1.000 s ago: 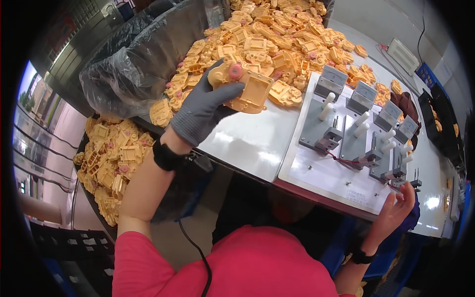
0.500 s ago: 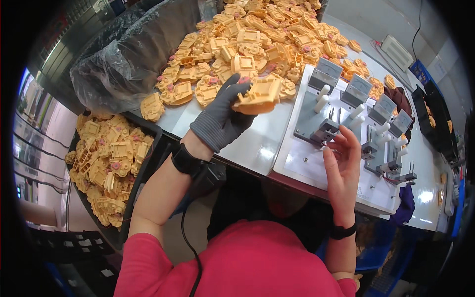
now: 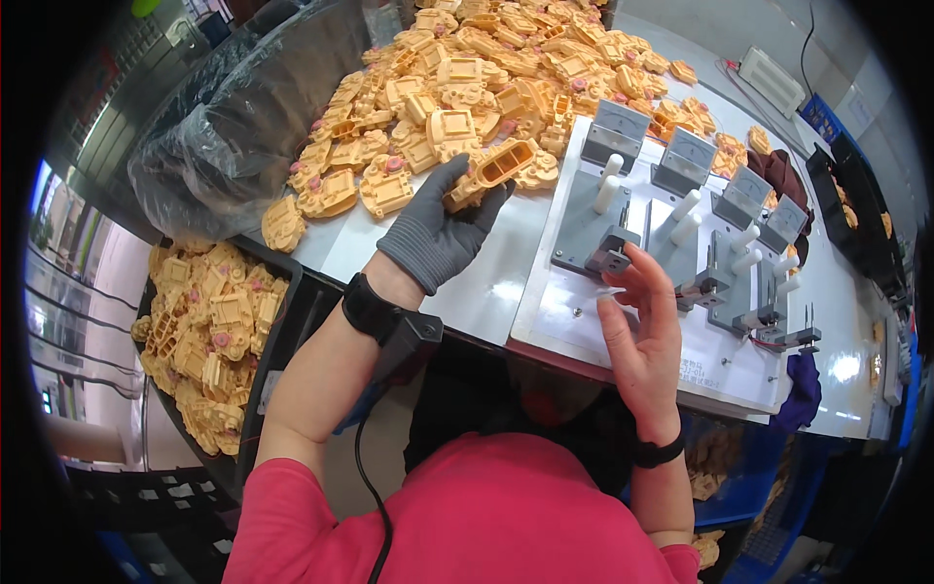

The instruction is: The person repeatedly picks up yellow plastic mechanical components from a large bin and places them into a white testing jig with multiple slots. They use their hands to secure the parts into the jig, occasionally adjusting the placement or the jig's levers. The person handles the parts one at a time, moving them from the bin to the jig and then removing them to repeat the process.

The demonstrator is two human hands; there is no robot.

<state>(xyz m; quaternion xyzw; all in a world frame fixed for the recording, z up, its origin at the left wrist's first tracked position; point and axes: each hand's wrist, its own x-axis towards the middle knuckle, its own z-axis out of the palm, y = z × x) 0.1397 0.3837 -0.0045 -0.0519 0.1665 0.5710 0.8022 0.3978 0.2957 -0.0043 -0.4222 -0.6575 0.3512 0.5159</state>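
So my gray-gloved left hand (image 3: 438, 236) has a yellow-orange plastic housing (image 3: 498, 165) gripped above the glossy white bench (image 3: 494, 287), bare right hand (image 3: 646, 346) raised beside a gray block (image 3: 613, 255), fingers (image 3: 656, 279) kinda bent and parted.

Two hands (image 3: 644, 346), one glove (image 3: 428, 238), one held part (image 3: 498, 167), four meters (image 3: 614, 129) and eight pegs (image 3: 606, 195) are seen; piled parts (image 3: 450, 127) cannot be counted.
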